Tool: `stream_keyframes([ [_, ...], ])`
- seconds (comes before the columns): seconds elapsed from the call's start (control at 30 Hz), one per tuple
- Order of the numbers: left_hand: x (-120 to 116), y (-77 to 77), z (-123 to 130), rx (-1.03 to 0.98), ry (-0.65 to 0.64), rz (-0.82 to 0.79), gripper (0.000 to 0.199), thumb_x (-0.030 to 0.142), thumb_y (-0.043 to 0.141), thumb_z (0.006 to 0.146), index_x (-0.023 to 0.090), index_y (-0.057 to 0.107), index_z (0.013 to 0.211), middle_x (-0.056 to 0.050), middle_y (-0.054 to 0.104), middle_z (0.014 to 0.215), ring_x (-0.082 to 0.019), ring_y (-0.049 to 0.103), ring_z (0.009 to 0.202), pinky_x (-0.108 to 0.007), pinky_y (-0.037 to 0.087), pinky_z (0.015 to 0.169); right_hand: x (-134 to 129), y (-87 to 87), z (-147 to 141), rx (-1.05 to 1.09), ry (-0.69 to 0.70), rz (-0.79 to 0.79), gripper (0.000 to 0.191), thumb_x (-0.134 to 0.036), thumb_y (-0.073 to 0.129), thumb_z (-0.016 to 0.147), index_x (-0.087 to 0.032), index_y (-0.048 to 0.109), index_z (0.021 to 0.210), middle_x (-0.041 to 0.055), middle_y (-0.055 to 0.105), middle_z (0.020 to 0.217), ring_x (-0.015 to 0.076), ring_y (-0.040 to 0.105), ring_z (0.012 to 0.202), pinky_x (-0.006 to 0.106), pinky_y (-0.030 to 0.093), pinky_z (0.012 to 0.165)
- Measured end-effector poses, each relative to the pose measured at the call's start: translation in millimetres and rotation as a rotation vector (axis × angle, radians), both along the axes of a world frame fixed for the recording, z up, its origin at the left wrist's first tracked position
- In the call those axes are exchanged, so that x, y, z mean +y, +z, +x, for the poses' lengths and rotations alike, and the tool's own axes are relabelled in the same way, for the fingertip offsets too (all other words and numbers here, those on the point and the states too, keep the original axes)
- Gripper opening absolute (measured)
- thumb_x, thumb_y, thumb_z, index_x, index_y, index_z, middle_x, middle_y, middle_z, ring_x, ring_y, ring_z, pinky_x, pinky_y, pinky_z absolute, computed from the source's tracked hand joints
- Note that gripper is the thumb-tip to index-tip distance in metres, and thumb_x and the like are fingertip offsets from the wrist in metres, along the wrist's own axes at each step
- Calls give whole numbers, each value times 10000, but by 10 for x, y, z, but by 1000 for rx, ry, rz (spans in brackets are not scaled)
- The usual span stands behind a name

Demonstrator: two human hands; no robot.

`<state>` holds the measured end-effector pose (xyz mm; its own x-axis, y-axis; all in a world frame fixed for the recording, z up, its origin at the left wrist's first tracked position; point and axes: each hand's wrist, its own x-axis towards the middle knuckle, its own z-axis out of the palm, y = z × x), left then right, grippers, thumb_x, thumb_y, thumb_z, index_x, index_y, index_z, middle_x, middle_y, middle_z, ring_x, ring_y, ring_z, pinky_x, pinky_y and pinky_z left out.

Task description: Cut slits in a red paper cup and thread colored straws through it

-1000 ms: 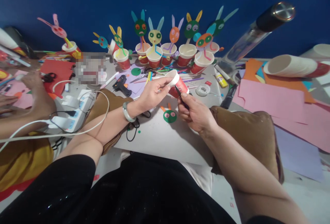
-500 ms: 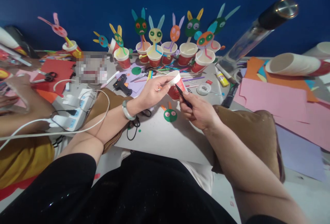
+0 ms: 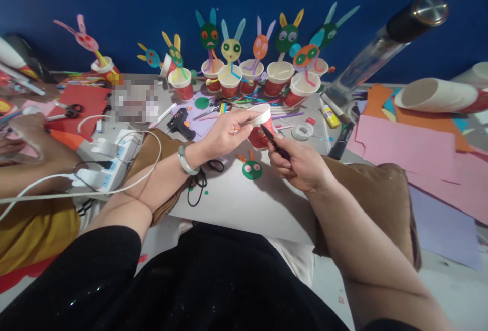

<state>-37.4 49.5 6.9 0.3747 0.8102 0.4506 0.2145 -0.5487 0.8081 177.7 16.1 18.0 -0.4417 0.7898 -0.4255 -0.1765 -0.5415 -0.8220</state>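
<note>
My left hand [image 3: 231,130] is closed on a red and white paper cup [image 3: 260,140], its fingers at the rim and side. In my right hand [image 3: 295,160] is a slim black pointed tool [image 3: 277,146], whose exact kind I cannot make out. Its tip points at the cup's side, close to the wall; whether it touches I cannot tell. Below the cup, a green round paper face [image 3: 252,170] with pink eyes and orange ears lies flat on a white board [image 3: 244,209].
Paper cups [image 3: 229,87] bearing paper rabbit faces line the back. A black glue gun [image 3: 181,123], a tape roll [image 3: 302,130] and a power strip [image 3: 120,163] lie around. A tall bottle [image 3: 381,46] and coloured paper [image 3: 407,145] are at right. Another person's arm [image 3: 41,153] is at left.
My right hand and the black tool have shifted slightly to the right. The cup stays in my left hand, also a little further right.
</note>
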Motion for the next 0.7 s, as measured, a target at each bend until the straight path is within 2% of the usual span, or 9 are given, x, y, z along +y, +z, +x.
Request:
stream_keyframes([
  [0.23, 12, -10, -48, 125, 7, 92, 342, 293, 555, 986, 186, 749, 1246, -91, 788, 1238, -223, 727, 1132, -365, 549, 1023, 21, 14, 4, -12, 19, -10, 361, -489, 701, 922, -197, 545, 779, -104, 335, 423, 31, 158, 366, 155, 132, 343],
  [0.47, 26, -26, -73, 166, 20, 123, 369, 272, 541, 976, 196, 751, 1270, -93, 786, 1240, -228, 723, 1118, -390, 551, 1023, 36, 19, 24, -58, 30, 30, 392, -526, 722, 897, -196, 548, 774, -100, 339, 426, 32, 169, 381, 161, 120, 361],
  [0.57, 37, -55, -69, 159, 26, 128, 352, 289, 553, 978, 194, 752, 1252, -89, 794, 1213, -230, 726, 1106, -392, 552, 1017, 38, 7, 36, -80, 49, 85, 456, -604, 745, 861, -205, 543, 771, -104, 333, 428, 33, 168, 385, 170, 126, 367],
  [0.7, 50, -106, -50, 153, 32, 159, 349, 344, 553, 995, 209, 750, 1250, -89, 793, 1234, -240, 724, 1138, -437, 538, 1073, 34, -16, 44, -167, 41, 261, 561, -716, 775, 795, -209, 540, 747, -91, 364, 460, 41, 221, 408, 181, 145, 374],
])
